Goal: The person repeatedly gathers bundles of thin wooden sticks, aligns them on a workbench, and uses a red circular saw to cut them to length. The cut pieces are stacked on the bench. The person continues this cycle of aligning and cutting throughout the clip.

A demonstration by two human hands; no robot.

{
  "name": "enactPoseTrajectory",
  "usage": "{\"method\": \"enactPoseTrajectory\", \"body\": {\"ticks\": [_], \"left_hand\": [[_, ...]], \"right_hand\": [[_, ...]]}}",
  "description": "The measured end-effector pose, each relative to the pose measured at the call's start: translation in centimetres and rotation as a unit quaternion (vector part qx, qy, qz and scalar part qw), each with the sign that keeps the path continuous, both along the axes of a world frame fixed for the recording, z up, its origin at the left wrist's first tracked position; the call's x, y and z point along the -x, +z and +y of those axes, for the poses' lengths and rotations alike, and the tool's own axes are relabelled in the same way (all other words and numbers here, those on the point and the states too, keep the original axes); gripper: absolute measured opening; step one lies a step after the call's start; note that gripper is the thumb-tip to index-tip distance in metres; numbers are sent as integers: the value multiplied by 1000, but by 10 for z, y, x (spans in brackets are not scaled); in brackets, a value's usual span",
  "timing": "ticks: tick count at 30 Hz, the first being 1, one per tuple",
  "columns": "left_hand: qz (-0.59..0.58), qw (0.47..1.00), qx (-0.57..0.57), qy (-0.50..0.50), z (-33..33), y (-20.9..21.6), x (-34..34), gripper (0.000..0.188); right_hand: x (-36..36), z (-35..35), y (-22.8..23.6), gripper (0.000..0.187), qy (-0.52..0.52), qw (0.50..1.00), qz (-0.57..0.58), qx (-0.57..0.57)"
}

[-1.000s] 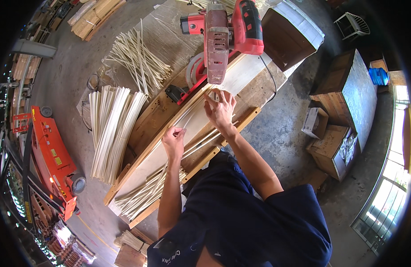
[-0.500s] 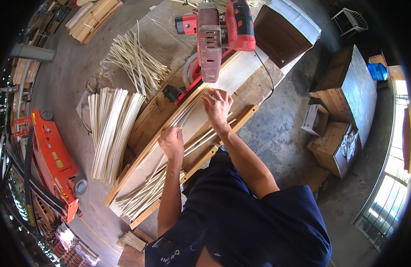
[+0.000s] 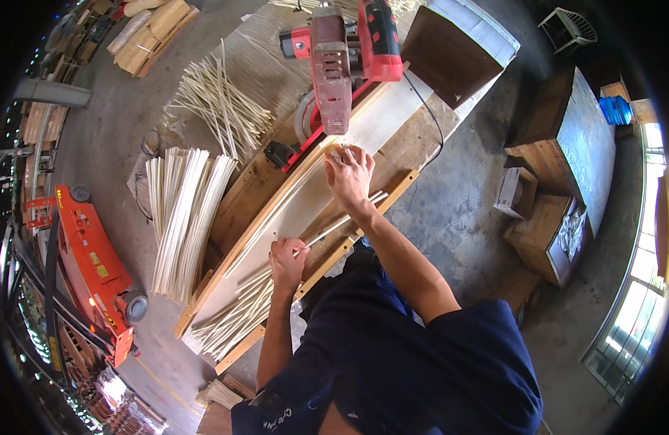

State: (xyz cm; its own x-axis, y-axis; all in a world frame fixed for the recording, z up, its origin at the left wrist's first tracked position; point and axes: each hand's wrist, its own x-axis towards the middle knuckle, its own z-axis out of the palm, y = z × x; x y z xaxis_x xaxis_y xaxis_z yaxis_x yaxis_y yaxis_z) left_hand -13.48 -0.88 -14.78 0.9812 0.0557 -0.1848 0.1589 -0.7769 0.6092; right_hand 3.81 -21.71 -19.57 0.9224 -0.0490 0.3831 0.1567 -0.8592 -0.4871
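A red miter saw (image 3: 334, 80) with a dusty blade guard stands at the far end of a long wooden work board (image 3: 313, 190). My right hand (image 3: 351, 172) is just in front of the guard, its fingers curled down on the ends of thin pale wooden sticks (image 3: 266, 232) that lie along the fence; the fingertips are partly hidden. Nearer to me, my left hand (image 3: 287, 261) pinches a single wooden stick (image 3: 323, 233) slanting up to the right. Below it, a loose heap of sticks (image 3: 237, 319) rests on the board against the front rail.
Left of the board stand a thick bundle of sticks (image 3: 186, 225) and a looser pile (image 3: 222, 101). The saw's black cable (image 3: 437, 123) hangs at the right near an open carton (image 3: 450, 58). An orange wheeled machine (image 3: 95, 254) is at the far left; wooden crates (image 3: 559, 145) stand right.
My left hand has left the sticks by the fence and moved down and slightly right, taking hold of a stick near the heap. My right hand has stayed almost in place by the saw.
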Motion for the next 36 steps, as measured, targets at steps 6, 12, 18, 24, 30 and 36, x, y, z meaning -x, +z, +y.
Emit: {"method": "enactPoseTrajectory", "body": {"ticks": [6,12,18,24,30,36], "left_hand": [[-63,993,101,16,6,15,-28,15],[-68,991,98,61,28,13,-29,14],[-81,990,101,62,16,-1,-41,13],[-99,986,104,89,6,-2,-44,14],[-105,983,108,104,7,1,-40,15],[-81,979,132,130,6,3,-35,15]], "right_hand": [[-3,-1,17,30,32,995,91,31],[-12,-4,32,34,51,986,144,59],[-1,-14,20,44,71,990,110,53],[8,-4,17,54,65,989,120,63],[7,-3,20,56,62,988,130,47],[9,-1,20,58,43,992,119,17]]}}
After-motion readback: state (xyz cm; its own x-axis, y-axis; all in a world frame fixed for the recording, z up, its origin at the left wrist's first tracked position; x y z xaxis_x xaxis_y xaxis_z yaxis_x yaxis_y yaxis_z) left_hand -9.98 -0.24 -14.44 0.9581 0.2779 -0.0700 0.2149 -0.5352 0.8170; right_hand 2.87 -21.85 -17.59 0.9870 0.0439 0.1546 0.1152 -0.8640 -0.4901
